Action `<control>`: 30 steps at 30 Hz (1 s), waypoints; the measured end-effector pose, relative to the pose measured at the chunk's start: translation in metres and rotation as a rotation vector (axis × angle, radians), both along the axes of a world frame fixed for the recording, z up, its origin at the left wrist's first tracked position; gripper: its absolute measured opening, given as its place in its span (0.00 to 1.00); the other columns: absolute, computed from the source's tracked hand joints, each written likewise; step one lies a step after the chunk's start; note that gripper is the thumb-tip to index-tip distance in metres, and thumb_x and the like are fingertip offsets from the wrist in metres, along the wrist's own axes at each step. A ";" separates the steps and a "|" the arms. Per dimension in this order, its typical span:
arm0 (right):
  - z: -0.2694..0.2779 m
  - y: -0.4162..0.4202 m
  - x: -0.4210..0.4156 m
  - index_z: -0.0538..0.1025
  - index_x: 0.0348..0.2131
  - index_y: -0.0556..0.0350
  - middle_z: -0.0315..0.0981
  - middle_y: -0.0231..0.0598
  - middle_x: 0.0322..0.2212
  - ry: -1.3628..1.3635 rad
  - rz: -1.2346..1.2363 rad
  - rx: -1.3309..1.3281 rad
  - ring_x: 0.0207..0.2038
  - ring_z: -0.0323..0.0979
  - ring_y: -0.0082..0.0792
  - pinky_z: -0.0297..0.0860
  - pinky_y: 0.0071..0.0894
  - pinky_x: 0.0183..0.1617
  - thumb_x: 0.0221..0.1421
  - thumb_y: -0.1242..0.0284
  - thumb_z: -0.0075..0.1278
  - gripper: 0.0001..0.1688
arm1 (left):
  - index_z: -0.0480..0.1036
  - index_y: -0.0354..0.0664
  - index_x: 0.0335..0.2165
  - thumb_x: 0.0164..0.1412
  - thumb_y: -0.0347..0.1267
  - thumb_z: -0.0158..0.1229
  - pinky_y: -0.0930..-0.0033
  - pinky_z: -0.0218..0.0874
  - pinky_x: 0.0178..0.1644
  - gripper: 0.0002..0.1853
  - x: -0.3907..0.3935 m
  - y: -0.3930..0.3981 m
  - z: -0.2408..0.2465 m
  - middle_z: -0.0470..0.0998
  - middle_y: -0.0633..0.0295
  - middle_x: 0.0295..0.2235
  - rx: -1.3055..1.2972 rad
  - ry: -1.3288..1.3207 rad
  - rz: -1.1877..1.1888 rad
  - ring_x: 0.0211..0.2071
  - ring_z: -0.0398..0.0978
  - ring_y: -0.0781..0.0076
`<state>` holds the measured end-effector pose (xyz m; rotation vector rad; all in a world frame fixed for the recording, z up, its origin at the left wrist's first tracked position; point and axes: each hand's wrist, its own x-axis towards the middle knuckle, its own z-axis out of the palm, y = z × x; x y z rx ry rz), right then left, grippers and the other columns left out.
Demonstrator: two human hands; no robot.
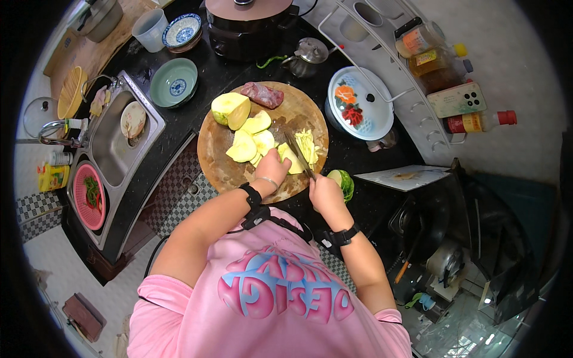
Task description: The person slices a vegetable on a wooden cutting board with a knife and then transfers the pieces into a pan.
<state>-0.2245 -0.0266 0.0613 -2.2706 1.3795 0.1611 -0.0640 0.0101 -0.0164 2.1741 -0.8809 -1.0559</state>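
Note:
On a round wooden cutting board (215, 172), my left hand (269, 172) holds down several pale yellow-green slices (292, 161) of a squash-like vegetable. My right hand (327, 194) grips a kitchen knife (299, 152), its blade standing at the right edge of those slices. Thin shreds (306, 145) lie in a pile just right of the blade. Larger flat slices (244, 147) overlap left of my left hand. Behind them sits a thick chunk (230, 109) of the same vegetable, next to a piece of raw meat (263, 95).
A green-skinned vegetable end (344, 184) lies by the board's right edge. Beyond the board stand a green bowl (174, 83), a metal teapot (309, 56) and a lidded enamel basin (360, 103). The sink (154, 129) is left; a wok (425, 228) is right.

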 end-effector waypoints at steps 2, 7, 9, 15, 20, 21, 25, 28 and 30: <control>0.016 -0.001 -0.001 0.76 0.30 0.61 0.75 0.55 0.21 0.025 0.028 -0.011 0.27 0.76 0.54 0.72 0.50 0.31 0.55 0.72 0.46 0.10 | 0.66 0.35 0.28 0.52 0.41 0.58 0.52 0.64 0.36 0.18 0.000 -0.001 -0.001 0.74 0.43 0.24 -0.003 -0.001 0.009 0.29 0.73 0.42; -0.001 -0.003 -0.003 0.78 0.34 0.58 0.74 0.55 0.20 0.149 0.080 0.026 0.26 0.75 0.53 0.72 0.49 0.30 0.57 0.70 0.48 0.11 | 0.67 0.35 0.29 0.52 0.41 0.58 0.52 0.64 0.36 0.18 0.000 -0.002 -0.001 0.75 0.43 0.25 0.018 -0.005 -0.008 0.29 0.73 0.42; -0.007 -0.005 -0.004 0.78 0.33 0.58 0.74 0.55 0.20 0.096 0.029 0.021 0.26 0.75 0.54 0.72 0.49 0.30 0.57 0.70 0.48 0.11 | 0.67 0.36 0.29 0.52 0.41 0.58 0.52 0.64 0.36 0.18 0.000 -0.003 0.000 0.75 0.43 0.25 0.016 -0.002 -0.003 0.29 0.73 0.42; 0.013 0.003 -0.003 0.78 0.30 0.59 0.74 0.55 0.19 0.043 0.045 -0.016 0.25 0.75 0.56 0.72 0.50 0.30 0.58 0.69 0.46 0.13 | 0.66 0.36 0.28 0.52 0.41 0.57 0.51 0.64 0.36 0.18 0.001 -0.002 -0.002 0.74 0.44 0.24 0.009 -0.004 -0.009 0.28 0.73 0.42; -0.009 -0.001 -0.002 0.77 0.29 0.60 0.74 0.56 0.19 0.072 0.046 -0.010 0.25 0.74 0.57 0.72 0.50 0.30 0.58 0.69 0.46 0.13 | 0.66 0.36 0.29 0.52 0.41 0.58 0.51 0.64 0.36 0.18 0.000 -0.003 -0.002 0.74 0.43 0.24 0.002 0.009 -0.016 0.28 0.72 0.42; -0.009 -0.001 -0.001 0.77 0.29 0.60 0.74 0.56 0.19 0.063 0.042 -0.016 0.25 0.74 0.57 0.72 0.50 0.30 0.58 0.69 0.46 0.14 | 0.66 0.36 0.29 0.52 0.41 0.58 0.51 0.64 0.36 0.18 0.001 -0.002 -0.002 0.74 0.43 0.24 0.003 0.011 -0.013 0.28 0.72 0.42; 0.004 0.000 -0.003 0.78 0.29 0.60 0.74 0.56 0.19 0.008 0.009 -0.020 0.25 0.74 0.56 0.72 0.51 0.30 0.58 0.69 0.46 0.13 | 0.66 0.35 0.28 0.52 0.41 0.58 0.51 0.64 0.36 0.18 0.001 -0.001 -0.001 0.74 0.43 0.24 -0.002 0.011 -0.005 0.29 0.72 0.42; 0.011 0.002 -0.003 0.78 0.30 0.60 0.74 0.55 0.20 0.078 0.042 0.001 0.26 0.75 0.55 0.72 0.51 0.31 0.57 0.69 0.47 0.12 | 0.66 0.35 0.29 0.52 0.41 0.58 0.51 0.64 0.36 0.18 0.000 -0.002 0.001 0.74 0.43 0.24 0.009 0.007 -0.013 0.29 0.73 0.42; -0.003 -0.001 0.002 0.77 0.30 0.60 0.75 0.54 0.21 0.160 0.055 0.043 0.27 0.76 0.54 0.72 0.50 0.32 0.55 0.71 0.48 0.11 | 0.66 0.35 0.29 0.52 0.41 0.58 0.52 0.64 0.36 0.18 0.001 -0.002 0.001 0.74 0.43 0.24 0.015 0.012 -0.014 0.29 0.73 0.42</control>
